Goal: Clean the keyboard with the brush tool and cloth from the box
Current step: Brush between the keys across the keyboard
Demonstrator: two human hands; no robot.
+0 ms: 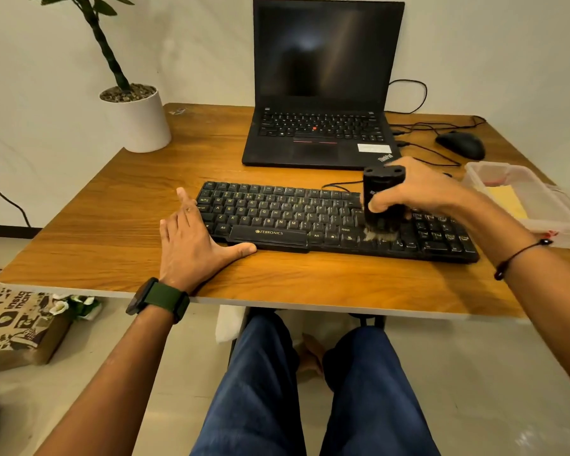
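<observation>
A black keyboard [277, 213] lies across the middle of the wooden table [112, 205]. My right hand [418, 192] grips a black cylindrical brush tool [383, 185] upright, its bristles pressed on the keys right of the space bar. My left hand [191, 248] lies flat and open on the table, fingers spread, with the thumb along the keyboard's front edge and the fingers against its left end. A clear plastic box [537, 212] at the right holds a yellow cloth [507, 200].
An open black laptop [323, 87] stands behind the keyboard. A black mouse [461, 144] and cables lie at the back right. A white plant pot [139, 121] sits at the back left corner. A printed paper bag [14, 327] lies on the floor, left.
</observation>
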